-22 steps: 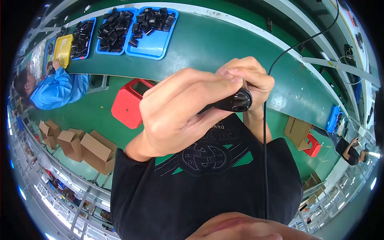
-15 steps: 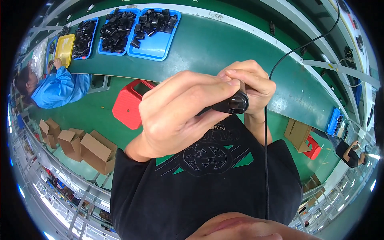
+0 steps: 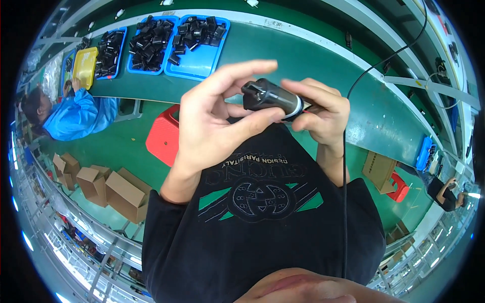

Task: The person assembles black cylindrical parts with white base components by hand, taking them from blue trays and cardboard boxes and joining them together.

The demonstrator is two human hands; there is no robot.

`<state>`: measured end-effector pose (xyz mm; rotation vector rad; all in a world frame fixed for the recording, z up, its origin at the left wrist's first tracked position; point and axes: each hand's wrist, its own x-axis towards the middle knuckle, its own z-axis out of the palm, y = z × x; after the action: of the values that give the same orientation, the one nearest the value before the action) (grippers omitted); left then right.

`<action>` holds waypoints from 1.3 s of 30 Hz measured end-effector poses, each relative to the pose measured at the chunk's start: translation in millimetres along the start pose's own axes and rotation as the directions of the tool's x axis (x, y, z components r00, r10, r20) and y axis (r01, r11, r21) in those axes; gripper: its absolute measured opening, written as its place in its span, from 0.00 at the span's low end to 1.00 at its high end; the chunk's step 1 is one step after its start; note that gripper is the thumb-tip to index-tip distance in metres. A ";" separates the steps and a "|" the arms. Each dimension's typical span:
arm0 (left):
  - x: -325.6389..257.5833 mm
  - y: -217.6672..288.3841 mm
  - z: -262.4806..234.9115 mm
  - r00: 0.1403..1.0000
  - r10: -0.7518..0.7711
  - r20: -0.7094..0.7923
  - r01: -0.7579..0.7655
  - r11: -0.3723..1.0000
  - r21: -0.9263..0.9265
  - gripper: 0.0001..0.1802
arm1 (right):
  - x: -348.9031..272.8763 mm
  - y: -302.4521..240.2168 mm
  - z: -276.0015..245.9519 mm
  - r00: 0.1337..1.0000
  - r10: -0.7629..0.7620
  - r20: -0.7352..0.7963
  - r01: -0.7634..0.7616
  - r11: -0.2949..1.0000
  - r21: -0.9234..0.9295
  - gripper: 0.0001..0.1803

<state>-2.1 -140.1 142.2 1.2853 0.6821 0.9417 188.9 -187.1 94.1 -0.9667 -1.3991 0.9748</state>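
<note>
A glossy black cylindrical plastic part [image 3: 275, 98] is held in front of my chest, tilted, with a notched end toward the left and a pale ring near its right end. My left hand [image 3: 202, 118] curves around the notched end from the left; its thumb presses along the near side and the forefinger is lifted off. The fingers and thumb of my right hand [image 3: 326, 108] close on the ringed end. A small pale bit shows between them, too small to name.
The green workbench [image 3: 242, 48] carries a blue tray [image 3: 194, 68] part-filled with small black plastic parts; more full trays stand to its left. A worker in a blue smock [image 3: 76, 118] sits at left. A red stool [image 3: 164, 134], cardboard boxes [image 3: 126, 194] and a hanging black cable [image 3: 345, 202] are near.
The black cylindrical part has turned so its notched end points left instead of toward me. My left hand has opened out from over it, and my right fingers have shifted to the ringed end.
</note>
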 end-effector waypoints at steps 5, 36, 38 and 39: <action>-0.1 -9.8 -11.4 0.962 -0.235 0.138 0.240 0.971 -0.021 0.20 | -3.3 1.2 -11.4 0.984 0.098 0.146 -0.095 0.995 -0.029 0.11; 33.2 -140.8 -53.3 0.802 -0.592 -0.083 0.582 0.805 -0.118 0.21 | 32.2 136.3 -5.3 0.785 0.569 0.246 -0.560 0.821 -0.110 0.15; 35.1 -153.0 -64.1 0.786 -0.609 -0.111 0.580 0.787 -0.212 0.24 | 41.4 164.3 -8.4 0.775 0.569 0.275 -0.576 0.815 -0.065 0.14; 34.4 -164.7 -73.0 0.757 -0.633 -0.162 0.601 0.772 -0.206 0.27 | 47.5 177.5 -10.4 0.730 0.623 0.280 -0.611 0.779 -0.139 0.14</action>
<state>-15.7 -77.7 -29.8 0.7378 1.1149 0.5633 201.8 -84.4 -58.1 -1.4022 -1.3699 1.6686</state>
